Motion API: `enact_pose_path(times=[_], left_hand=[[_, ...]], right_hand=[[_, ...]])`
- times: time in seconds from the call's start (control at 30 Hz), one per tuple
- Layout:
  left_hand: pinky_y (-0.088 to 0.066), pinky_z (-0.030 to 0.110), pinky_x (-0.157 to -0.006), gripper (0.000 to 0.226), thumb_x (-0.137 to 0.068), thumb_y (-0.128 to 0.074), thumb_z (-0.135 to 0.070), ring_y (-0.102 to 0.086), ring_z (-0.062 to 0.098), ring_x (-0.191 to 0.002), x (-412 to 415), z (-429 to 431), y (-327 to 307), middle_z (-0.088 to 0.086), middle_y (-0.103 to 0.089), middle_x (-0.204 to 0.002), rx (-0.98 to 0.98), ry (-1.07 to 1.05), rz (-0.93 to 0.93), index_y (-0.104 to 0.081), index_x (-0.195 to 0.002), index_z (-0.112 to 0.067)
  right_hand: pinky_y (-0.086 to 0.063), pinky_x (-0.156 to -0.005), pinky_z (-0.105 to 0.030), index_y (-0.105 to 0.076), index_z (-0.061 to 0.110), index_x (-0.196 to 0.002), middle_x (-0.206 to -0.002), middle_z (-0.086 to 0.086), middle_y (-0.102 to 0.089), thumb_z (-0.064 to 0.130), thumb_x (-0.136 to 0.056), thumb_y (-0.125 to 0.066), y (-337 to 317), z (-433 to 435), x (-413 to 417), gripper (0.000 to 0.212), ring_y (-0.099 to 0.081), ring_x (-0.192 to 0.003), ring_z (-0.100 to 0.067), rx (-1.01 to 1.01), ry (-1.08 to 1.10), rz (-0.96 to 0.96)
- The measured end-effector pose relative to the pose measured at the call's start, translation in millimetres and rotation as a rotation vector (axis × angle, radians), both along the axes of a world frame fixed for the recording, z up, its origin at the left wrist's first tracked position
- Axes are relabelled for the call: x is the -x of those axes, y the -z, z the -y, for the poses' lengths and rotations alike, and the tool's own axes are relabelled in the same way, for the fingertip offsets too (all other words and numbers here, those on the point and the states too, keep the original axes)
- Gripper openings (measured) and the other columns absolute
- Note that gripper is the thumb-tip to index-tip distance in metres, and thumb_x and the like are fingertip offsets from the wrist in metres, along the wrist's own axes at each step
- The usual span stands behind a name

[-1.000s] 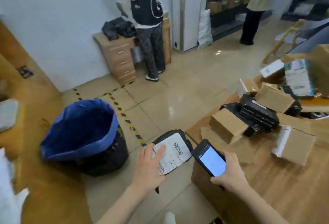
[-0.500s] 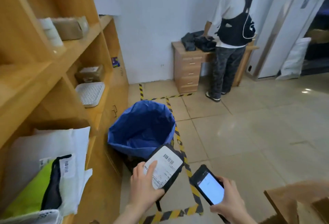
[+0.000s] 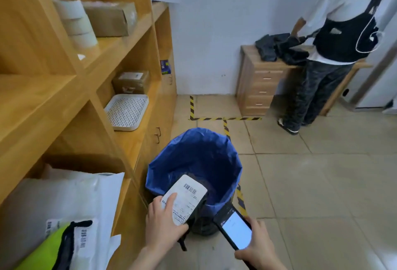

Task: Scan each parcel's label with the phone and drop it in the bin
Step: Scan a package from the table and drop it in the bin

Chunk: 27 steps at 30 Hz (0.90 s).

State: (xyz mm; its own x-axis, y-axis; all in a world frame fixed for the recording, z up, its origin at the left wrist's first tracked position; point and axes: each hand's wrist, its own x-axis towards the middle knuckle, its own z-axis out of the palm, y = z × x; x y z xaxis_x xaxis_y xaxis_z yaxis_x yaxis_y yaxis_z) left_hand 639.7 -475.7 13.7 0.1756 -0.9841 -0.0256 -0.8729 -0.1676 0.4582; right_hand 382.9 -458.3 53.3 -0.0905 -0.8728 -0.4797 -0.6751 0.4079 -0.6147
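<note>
Parcel (image 3: 185, 200), black with a white barcode label (image 3: 190, 190) facing up, sat in our left hand (image 3: 165, 224): thumb pressed on the label, the rest of the hand wrapped round the near end. It hung over the near rim of the bin (image 3: 217, 158), a black bin with a blue liner, on the floor just right of the wooden shelving (image 3: 64, 98). Our right hand (image 3: 255, 246) gripped the phone (image 3: 234, 226) by its near end, screen lit and facing up, just right of the parcel and apart from it.

On the shelves we noted 1 white tray (image 3: 126, 111) with 1 cardboard box (image 3: 132, 81) behind it, 3 stacked tape rolls (image 3: 77, 22) higher up, and white mailer bags (image 3: 64, 201) on the near low shelf. Far right, 1 person (image 3: 335, 33) stood back to us at a wooden desk (image 3: 257, 85) with drawers. Yellow-black floor tape (image 3: 225, 118) ran across the tiles beyond the bin.
</note>
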Motion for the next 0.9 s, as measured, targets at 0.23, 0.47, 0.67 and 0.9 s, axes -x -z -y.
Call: enact_pose_path(times=[0.23,0.47,0.67,0.9], left_hand=[[-0.039,0.027,-0.099,0.094,-0.058,-0.061,-0.065,-0.031,0.017,-0.116,-8.0,92.6,15.8,-0.003,-0.025,-0.130,-0.072,-0.086,0.038,-0.031,-0.142,-0.036],[-0.041,0.031,-0.097,0.092,-0.059,-0.062,-0.062,-0.034,0.019,-0.114,1.1,204.4,29.4,-0.001,-0.031,-0.127,-0.165,-0.159,0.081,-0.035,-0.142,-0.035],[-0.042,0.028,-0.089,0.090,-0.062,-0.067,-0.062,-0.034,0.017,-0.107,0.8,275.4,76.8,-0.001,-0.032,-0.125,-0.243,-0.182,0.051,-0.033,-0.140,-0.035],[-0.042,0.029,-0.091,0.094,-0.063,-0.070,-0.058,-0.035,0.020,-0.109,-10.4,333.9,190.2,0.000,-0.030,-0.124,-0.366,-0.139,0.030,-0.031,-0.144,-0.032]], right_hand=[[-0.050,-0.085,-0.032,-0.041,0.028,-0.131,-0.113,0.008,-0.037,0.036,-0.034,-0.069,32.6,121.9,7.4,0.101,-0.050,-0.101,-0.009,0.026,-0.076,0.002],[-0.050,-0.077,-0.029,-0.040,0.033,-0.129,-0.115,0.011,-0.036,0.038,-0.036,-0.067,62.3,247.2,11.2,0.097,-0.050,-0.106,-0.011,-0.039,-0.105,-0.016],[-0.056,-0.077,-0.045,-0.038,0.034,-0.128,-0.119,0.008,-0.037,0.033,-0.037,-0.071,103.3,317.2,-6.6,0.097,-0.052,-0.102,-0.022,-0.156,-0.012,-0.014],[-0.049,-0.089,-0.044,-0.039,0.028,-0.133,-0.114,0.008,-0.033,0.025,-0.044,-0.080,195.8,357.9,-44.9,0.099,-0.049,-0.096,-0.015,-0.262,0.168,0.024]])
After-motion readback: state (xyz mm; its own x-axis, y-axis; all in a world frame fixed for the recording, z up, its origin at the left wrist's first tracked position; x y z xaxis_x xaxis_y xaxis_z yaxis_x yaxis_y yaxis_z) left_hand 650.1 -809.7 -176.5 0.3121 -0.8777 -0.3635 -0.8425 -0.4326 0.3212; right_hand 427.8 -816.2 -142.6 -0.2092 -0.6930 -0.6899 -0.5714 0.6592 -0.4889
